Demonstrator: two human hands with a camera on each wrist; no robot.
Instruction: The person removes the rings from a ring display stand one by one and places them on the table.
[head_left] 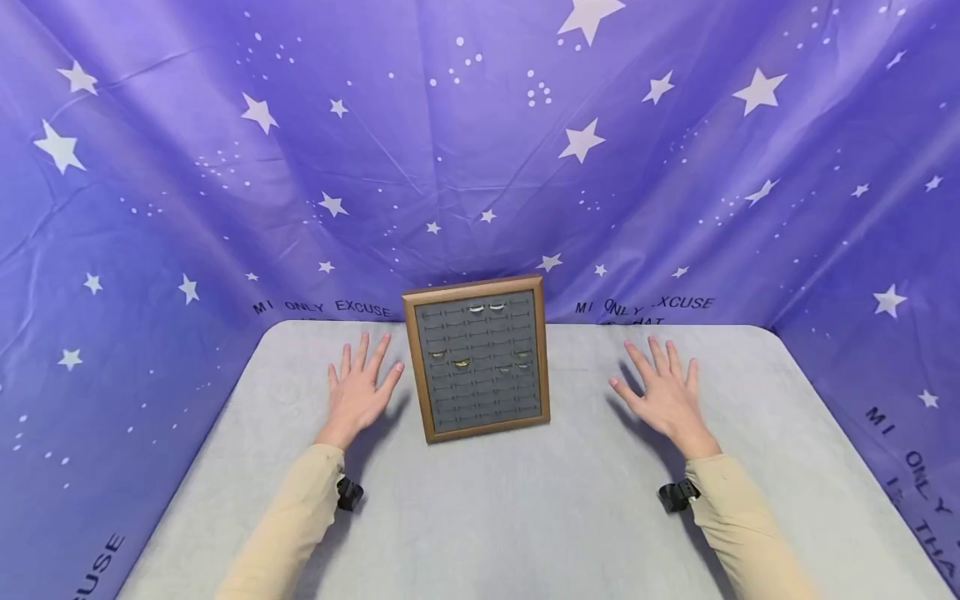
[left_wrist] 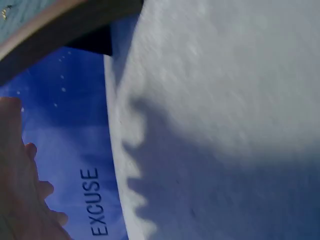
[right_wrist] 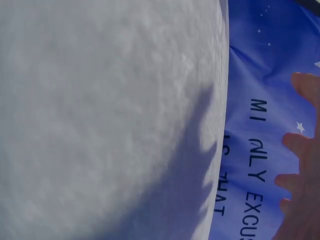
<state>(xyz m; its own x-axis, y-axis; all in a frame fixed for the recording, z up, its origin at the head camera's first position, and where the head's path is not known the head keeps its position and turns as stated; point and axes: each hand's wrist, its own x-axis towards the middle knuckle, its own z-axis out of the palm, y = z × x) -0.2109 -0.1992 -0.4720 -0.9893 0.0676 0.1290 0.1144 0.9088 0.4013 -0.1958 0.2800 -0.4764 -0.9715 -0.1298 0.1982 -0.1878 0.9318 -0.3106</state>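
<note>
A wooden-framed ring display board [head_left: 480,358] stands tilted back near the far edge of the table. Its dark grey panel has rows of slots, and several rings sit in them, among them a gold ring [head_left: 462,363] and a silver ring [head_left: 477,309] in the top row. My left hand [head_left: 356,393] hovers to the left of the frame, fingers spread, holding nothing. On the other side, farther from the board, my right hand [head_left: 664,400] is likewise spread and bare. In the left wrist view, part of the wooden frame [left_wrist: 60,30] crosses the upper left corner.
The table has a pale grey cloth top [head_left: 480,517]. Behind it and along both sides hangs a purple curtain [head_left: 480,150] with white stars and lettering. Black wrist cameras are strapped at the left sleeve [head_left: 288,517] and the right sleeve [head_left: 750,525].
</note>
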